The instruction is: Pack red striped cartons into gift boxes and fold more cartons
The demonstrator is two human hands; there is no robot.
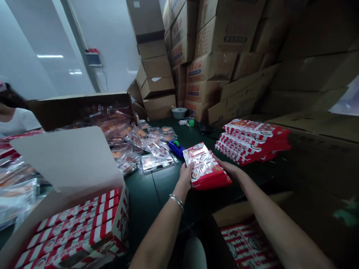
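Note:
Between my hands, above the dark green table, is a red and white box (pixel 206 166) with shiny clear windows on its top face. My left hand (pixel 186 175) grips its left side, thumb on top. At its right edge my right hand (pixel 226 166) is closed on the box, its fingers mostly hidden. A blue tape dispenser (pixel 176 148) with a green roll sits just beyond the box. Clear packets with orange-brown contents (pixel 154 147) lie to the left, and a pile of flat red and white boxes (pixel 249 140) is to the right.
An open display carton (pixel 120 220) holds several striped boxes at the lower left. Below my right arm, an open cardboard box (pixel 232 215) contains more striped packs. Stacked brown cartons (pixel 207 69) and a pale bowl (pixel 179 113) stand behind. A person in white (pixel 18 119) is at far left.

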